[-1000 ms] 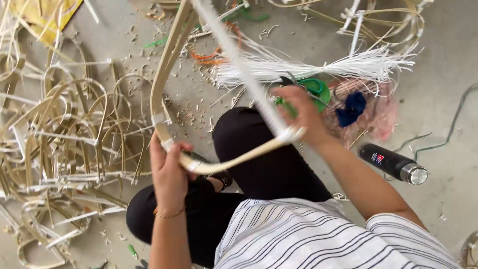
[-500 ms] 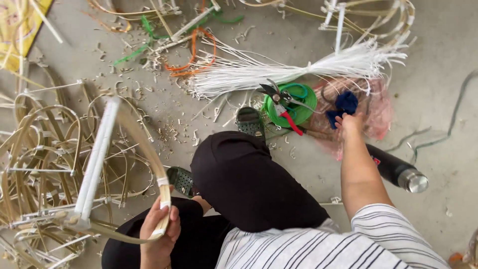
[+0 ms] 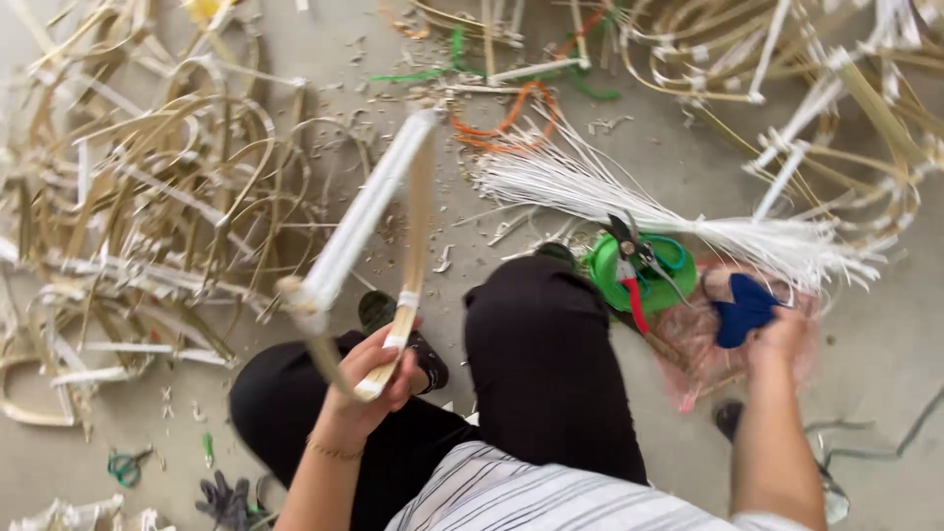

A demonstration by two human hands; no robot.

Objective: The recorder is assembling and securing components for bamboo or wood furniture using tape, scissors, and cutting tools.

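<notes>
Head view: the left hand (image 3: 369,383) is closed around a bent cane frame partly wrapped in white strip (image 3: 379,231), held above the knees. The right hand (image 3: 777,334) pinches a dark blue object (image 3: 742,310) over a pink plastic bag (image 3: 703,359) on the floor, beside red-handled pliers (image 3: 629,270) lying on a green tape roll (image 3: 639,275).

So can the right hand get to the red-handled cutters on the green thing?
Probably yes. The right hand is on a blue object beside the red-handled cutters, which lie uncovered on the green roll.
</notes>
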